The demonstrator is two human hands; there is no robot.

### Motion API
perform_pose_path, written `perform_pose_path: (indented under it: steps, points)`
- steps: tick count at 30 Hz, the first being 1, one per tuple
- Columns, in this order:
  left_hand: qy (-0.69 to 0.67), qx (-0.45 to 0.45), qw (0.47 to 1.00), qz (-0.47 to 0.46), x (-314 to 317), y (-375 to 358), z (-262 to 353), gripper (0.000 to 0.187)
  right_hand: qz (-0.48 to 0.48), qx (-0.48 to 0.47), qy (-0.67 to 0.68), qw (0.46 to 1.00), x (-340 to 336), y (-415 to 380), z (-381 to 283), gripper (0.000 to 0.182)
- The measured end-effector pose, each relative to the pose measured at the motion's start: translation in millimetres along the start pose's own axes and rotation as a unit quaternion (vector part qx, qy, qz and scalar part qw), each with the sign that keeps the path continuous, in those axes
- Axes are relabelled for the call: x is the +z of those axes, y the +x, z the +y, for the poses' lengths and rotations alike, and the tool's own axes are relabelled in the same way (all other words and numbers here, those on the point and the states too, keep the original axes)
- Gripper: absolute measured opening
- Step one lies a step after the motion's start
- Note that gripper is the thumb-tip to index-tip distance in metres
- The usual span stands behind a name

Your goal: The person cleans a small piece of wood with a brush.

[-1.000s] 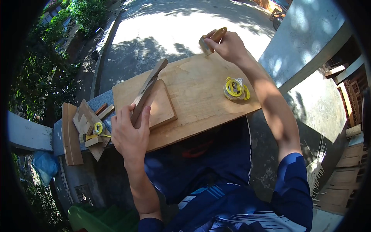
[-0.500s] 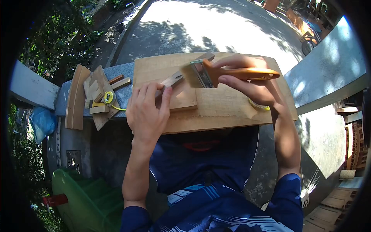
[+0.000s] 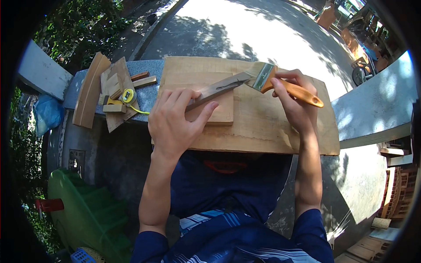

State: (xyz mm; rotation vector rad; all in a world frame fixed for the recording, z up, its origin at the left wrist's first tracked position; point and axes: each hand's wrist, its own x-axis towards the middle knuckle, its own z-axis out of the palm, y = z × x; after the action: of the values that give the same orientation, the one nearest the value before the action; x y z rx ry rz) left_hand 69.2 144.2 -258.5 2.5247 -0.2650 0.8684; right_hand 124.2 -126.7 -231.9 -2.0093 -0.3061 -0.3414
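My right hand [image 3: 298,101] grips the orange wooden handle of a flat paintbrush [image 3: 268,78]. Its pale bristles touch the far end of a narrow wooden strip [image 3: 221,87], which has dark marks near that end. My left hand [image 3: 177,118] holds the near end of the strip between thumb and fingers. Part of that end is hidden behind the fingers. Under the strip lies a thinner square wooden block [image 3: 223,115], resting on a large wooden board [image 3: 267,127].
To the left, on a grey stone ledge [image 3: 147,65], are a curved wood piece [image 3: 90,94], several offcuts [image 3: 115,85] and a yellow tape measure [image 3: 128,95] with its tape pulled out. A blue bag [image 3: 45,115] hangs further left. A green ribbed object [image 3: 83,206] stands below.
My right hand has turned and moved the brush right along the strip, to its far end. My left hand stays on the strip. The view has shifted slightly.
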Motion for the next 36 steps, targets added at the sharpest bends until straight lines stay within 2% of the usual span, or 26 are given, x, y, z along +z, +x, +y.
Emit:
perform_pose_path:
  steps: [1,4,8,9,10,11,12,13,16,17,18,19,20,22,25,28,29,30,32,33,36]
  points:
    - [-0.003,-0.002,1.000,0.005,0,2,0,0.029,-0.020,-0.062,0.000,0.998,2,-7,9,0.021]
    - [-0.014,-0.009,1.000,-0.003,-2,0,2,0.026,-0.077,0.024,0.041,0.996,-3,-23,-3,0.019]
    - [-0.015,-0.027,0.999,-0.007,-5,-1,0,0.024,0.192,0.030,0.053,0.980,26,-32,15,0.019]
    - [-0.020,-0.022,0.999,-0.011,-4,1,3,0.024,0.147,-0.018,0.107,0.983,40,-42,15,0.022]
    - [-0.020,-0.025,0.999,-0.010,-3,2,5,0.024,0.068,0.019,0.091,0.993,45,-55,6,0.026]
    - [-0.022,-0.025,0.999,-0.009,-3,3,6,0.023,0.032,-0.080,0.064,0.994,50,-59,-2,0.030]
    - [-0.023,-0.023,0.999,-0.007,-3,3,7,0.023,0.026,-0.097,0.051,0.994,51,-63,2,0.032]
    - [-0.023,-0.027,0.999,-0.006,-4,3,9,0.022,0.062,-0.075,0.055,0.994,46,-64,5,0.027]
    - [-0.028,-0.068,0.997,-0.018,-6,5,17,0.022,0.210,0.048,0.260,0.941,30,-61,0,0.019]
    - [-0.032,-0.064,0.997,-0.017,-5,5,18,0.022,0.188,0.006,0.212,0.959,33,-65,4,0.018]
    - [-0.033,-0.063,0.997,-0.015,-5,4,16,0.022,0.145,-0.039,0.178,0.973,38,-71,1,0.026]
    - [-0.030,-0.065,0.997,-0.016,-4,4,16,0.022,0.067,-0.024,0.138,0.988,36,-81,-9,0.033]
    - [-0.032,-0.065,0.997,-0.017,-3,4,15,0.022,0.002,-0.076,0.127,0.989,38,-79,-11,0.036]
    - [-0.029,-0.068,0.997,-0.024,-4,3,14,0.023,-0.006,-0.088,0.106,0.990,46,-77,-6,0.037]
    - [-0.026,-0.079,0.995,-0.049,-9,1,14,0.028,0.145,0.040,0.127,0.981,46,-64,3,0.038]
    - [-0.039,-0.056,0.996,-0.055,-11,1,12,0.033,-0.118,-0.022,0.085,0.989,37,-78,-18,0.038]
    - [-0.036,-0.054,0.996,-0.064,-11,2,12,0.034,-0.127,-0.030,0.071,0.989,36,-78,-18,0.038]
    - [-0.028,-0.057,0.995,-0.071,-11,2,11,0.035,-0.102,0.012,0.080,0.992,30,-73,-21,0.037]
    - [-0.016,-0.050,0.995,-0.080,-14,0,8,0.038,0.071,0.067,0.131,0.987,40,-68,-5,0.036]
    - [-0.013,-0.041,0.996,-0.081,-15,0,7,0.039,0.081,0.052,0.106,0.990,44,-72,-5,0.031]
    - [-0.016,-0.034,0.997,-0.067,-14,-1,2,0.041,-0.125,-0.080,0.034,0.988,41,-84,-8,0.027]
